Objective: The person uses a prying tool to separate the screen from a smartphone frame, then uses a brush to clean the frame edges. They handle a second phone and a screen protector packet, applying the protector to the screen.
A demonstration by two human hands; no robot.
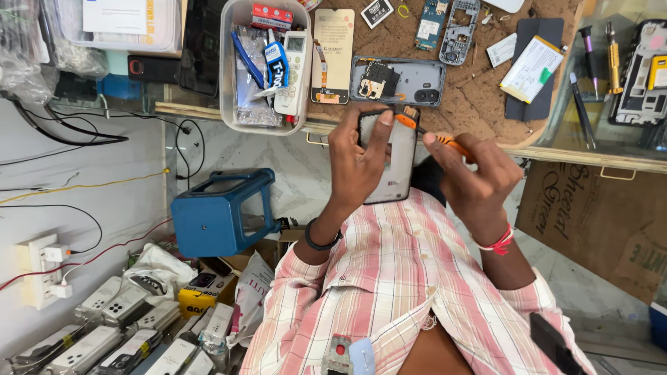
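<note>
Now | left hand [358,163] grips flat grey phone [396,163] | right hand [479,177] pinches slim orange screwdriver [445,141]

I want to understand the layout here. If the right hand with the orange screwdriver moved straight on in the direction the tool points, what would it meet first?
The right hand aims the orange screwdriver at the top edge of the phone held by the left hand. It would probably meet that phone first.
</note>
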